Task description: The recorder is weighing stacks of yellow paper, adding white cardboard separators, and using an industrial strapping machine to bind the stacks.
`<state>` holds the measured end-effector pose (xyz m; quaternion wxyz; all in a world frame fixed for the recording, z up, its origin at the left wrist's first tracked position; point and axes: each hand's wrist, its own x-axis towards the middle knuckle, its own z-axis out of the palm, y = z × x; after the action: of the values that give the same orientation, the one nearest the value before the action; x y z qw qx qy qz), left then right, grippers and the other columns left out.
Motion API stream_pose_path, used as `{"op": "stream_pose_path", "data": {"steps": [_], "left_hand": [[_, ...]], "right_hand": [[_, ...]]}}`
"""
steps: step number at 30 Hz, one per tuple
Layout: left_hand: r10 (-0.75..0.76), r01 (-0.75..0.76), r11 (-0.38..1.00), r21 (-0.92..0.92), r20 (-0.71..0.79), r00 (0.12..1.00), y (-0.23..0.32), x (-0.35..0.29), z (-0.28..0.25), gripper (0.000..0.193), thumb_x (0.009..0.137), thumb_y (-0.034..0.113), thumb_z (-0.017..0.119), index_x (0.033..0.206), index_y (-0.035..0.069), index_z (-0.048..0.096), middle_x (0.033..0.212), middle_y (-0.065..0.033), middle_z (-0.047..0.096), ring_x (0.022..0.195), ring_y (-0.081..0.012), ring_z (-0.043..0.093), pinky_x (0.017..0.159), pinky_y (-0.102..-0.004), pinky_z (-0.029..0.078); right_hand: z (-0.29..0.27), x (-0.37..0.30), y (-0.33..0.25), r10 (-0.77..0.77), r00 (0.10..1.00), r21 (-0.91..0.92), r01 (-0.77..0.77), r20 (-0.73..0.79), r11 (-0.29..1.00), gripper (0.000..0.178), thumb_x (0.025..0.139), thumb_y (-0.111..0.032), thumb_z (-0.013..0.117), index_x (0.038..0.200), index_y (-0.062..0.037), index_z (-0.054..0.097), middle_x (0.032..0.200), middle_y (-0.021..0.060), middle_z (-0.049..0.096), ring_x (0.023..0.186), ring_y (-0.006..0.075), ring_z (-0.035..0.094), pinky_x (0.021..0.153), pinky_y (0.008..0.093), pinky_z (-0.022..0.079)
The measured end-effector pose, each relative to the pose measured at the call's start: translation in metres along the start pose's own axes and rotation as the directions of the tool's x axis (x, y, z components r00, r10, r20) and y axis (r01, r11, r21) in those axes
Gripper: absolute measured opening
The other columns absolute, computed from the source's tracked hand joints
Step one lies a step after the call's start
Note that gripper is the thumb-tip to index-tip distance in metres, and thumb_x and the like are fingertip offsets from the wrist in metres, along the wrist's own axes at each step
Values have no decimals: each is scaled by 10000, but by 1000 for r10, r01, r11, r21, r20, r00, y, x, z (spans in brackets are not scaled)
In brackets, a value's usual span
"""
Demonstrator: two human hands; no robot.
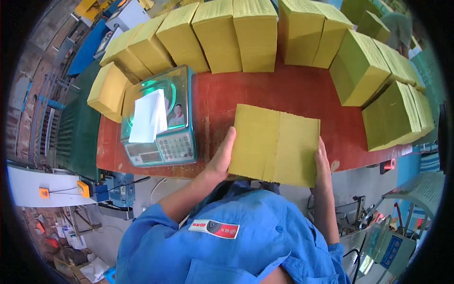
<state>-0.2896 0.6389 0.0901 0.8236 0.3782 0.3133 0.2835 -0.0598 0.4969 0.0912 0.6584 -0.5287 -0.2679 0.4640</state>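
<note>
Yellow block (pixel 275 145) grasped between two hands at the table's (pixel 217 94) 6 o'clock edge.
Left hand (pixel 221 158) has its grip on the block's 9 o'clock side, right hand (pixel 323 165) on its 3 o'clock side; a scale (pixel 176 147) bearing white paper (pixel 145 116) sits at 9 o'clock, other blocks (pixel 257 45) arc from 10 to 2.

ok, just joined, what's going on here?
A person in a blue shirt holds a yellow block between their left hand and right hand, at the near edge of a red table. To its left sits a scale with white paper on top. Similar blocks line the table's far side and both ends.
</note>
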Motion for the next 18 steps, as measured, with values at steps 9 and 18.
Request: {"op": "stream_pose_path", "data": {"steps": [9,18], "left_hand": [[288,-374,694,615,239,928,-21,8,-28,845,923,507,550,1505,-5,211,1524,-190,273,1423,-330,250,1160,-429,193],[447,-526,214,823,397,802,-48,-6,-85,433,835,234,739,1215,90,591,1191,-191,584,1111,-355,567,945,-455,444]], "right_hand": [[-36,7,6,-111,989,-248,84,-94,965,758,769,-83,519,1489,-34,285,1425,117,446,1335,238,407,1107,388,317],[-36,11,11,-369,914,-247,402,170,882,889,733,-229,677,1505,-28,285,1597,170,172,1487,270,134,1191,403,125]]}}
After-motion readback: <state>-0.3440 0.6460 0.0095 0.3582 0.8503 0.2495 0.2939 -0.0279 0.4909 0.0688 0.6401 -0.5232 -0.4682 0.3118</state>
